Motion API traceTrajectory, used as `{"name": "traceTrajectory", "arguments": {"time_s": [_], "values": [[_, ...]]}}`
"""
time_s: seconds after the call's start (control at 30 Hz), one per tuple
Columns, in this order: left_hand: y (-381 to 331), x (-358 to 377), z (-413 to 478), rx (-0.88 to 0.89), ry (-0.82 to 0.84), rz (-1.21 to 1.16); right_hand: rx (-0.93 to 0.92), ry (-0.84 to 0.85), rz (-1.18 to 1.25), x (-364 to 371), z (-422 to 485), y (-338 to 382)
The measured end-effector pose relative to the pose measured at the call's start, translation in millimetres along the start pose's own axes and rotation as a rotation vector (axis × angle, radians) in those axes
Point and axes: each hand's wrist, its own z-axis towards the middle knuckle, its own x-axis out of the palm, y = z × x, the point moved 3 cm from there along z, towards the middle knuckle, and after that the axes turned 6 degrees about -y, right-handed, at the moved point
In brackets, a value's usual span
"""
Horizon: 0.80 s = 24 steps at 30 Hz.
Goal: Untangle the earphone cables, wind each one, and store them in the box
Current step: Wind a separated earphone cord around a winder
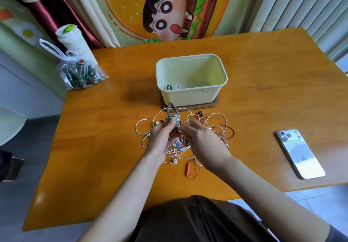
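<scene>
You're mid-untangle on the desk (pixel 113 110): left hand (pixel 161 138) grip pinching the grey earphone bundle (pixel 172 116), right hand (pixel 205 142) pinching a white cable (pixel 216 114) from the tangle before the box (pixel 190 97); next, tease one cable free.

1. The cream box (pixel 190 97) stands on the tabletop (pixel 113 147); a small coil (pixel 174 87) lies in its front left corner.
2. Just in front of the box sprawls a tangle (pixel 216 127) of white and red cables.
3. Over the tangle, the left hand (pixel 162 138) grips a grey-and-white bundle (pixel 172 116); the right hand (pixel 204 140) pinches one of the tangle's white strands.
4. A phone (pixel 299 153) lies well right of the box.
</scene>
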Motion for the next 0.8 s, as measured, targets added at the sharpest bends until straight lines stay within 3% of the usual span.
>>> {"name": "traceTrajectory", "arguments": {"time_s": [0.13, 0.27, 0.43, 0.53, 0.67, 0.8], "values": [[-4.2, 0.5, 1.1, -0.02, 0.008, -0.042, 0.036, -0.077, 0.089, -5.7, -2.5, 7.0], [-4.7, -6.7, 1.1, -0.006, 0.023, -0.043, 0.185, -0.168, 0.266, -24.6, 4.7, 0.4], [-5.4, -4.2, -5.5, -0.069, 0.088, -0.167, 0.196, -0.045, 0.319, -16.2, 3.3, 7.2], [-10.1, -0.4, -7.6, -0.023, 0.164, -0.209, 0.387, -0.002, 0.5, -9.6, -0.2, 8.1], [-12.4, -1.0, -11.0, 0.123, 0.233, -0.076, 0.589, 0.099, 0.666, -11.9, 8.3, 1.8], [-9.6, -1.4, -15.2, 0.236, 0.289, 0.075, 0.618, 0.095, 0.778, -23.0, 17.1, -1.1]]}}
